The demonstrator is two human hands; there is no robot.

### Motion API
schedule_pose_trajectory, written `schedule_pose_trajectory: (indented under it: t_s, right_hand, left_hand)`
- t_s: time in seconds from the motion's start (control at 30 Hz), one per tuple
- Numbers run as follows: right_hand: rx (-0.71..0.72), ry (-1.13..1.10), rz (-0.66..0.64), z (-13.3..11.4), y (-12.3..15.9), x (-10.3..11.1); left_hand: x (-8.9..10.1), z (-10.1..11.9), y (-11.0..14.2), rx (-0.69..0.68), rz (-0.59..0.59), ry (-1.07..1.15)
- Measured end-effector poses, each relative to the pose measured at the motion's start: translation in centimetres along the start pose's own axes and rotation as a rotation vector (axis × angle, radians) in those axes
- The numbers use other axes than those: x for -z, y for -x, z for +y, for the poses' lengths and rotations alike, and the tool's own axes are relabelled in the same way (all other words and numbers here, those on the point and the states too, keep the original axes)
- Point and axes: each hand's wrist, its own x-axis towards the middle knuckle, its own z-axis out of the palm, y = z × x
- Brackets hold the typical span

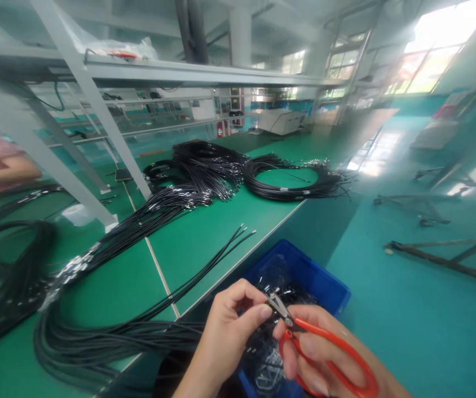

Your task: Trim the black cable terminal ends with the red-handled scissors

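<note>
My right hand (318, 348) is wrapped round red-handled scissors (345, 354). Their short metal blades point up and left, slightly apart, close to the fingertips of my left hand (238, 318). That left hand is closed in a pinch; what lies between thumb and forefinger is too small to make out. Both hands are above a blue bin (320, 271) that holds small dark and clear scraps. A bundle of black cables (130, 340) curves over the bench edge beside my left forearm, with a few cable ends (221, 251) reaching across the green bench.
On the green bench (204, 237) lie a coiled cable bundle (279, 193) and a heap of black cables (204, 160). Shelf posts (97, 105) rise at the left, where another person's arm (11, 167) shows. Wheeled stands (440, 254) stand on the floor at right.
</note>
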Motion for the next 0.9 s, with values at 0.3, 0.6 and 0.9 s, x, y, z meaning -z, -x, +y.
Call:
schedule_pose_trajectory:
  t_s: [0.3,0.6,0.9]
  right_hand:
    - [0.001,-0.121,-0.052,0.5,-1.1,1.0]
    - [-0.107,0.136,-0.024,-0.7,-0.7,0.9]
    - [0.402,0.084,0.534,-1.5,-2.6,-1.9]
  left_hand:
    - [0.2,-0.1,0.3,-0.021,-0.01,-0.044]
    - [0.3,-0.3,0.1,-0.018,0.01,-0.03]
    - [-0.1,0.1,0.4,0.08,-0.13,0.176]
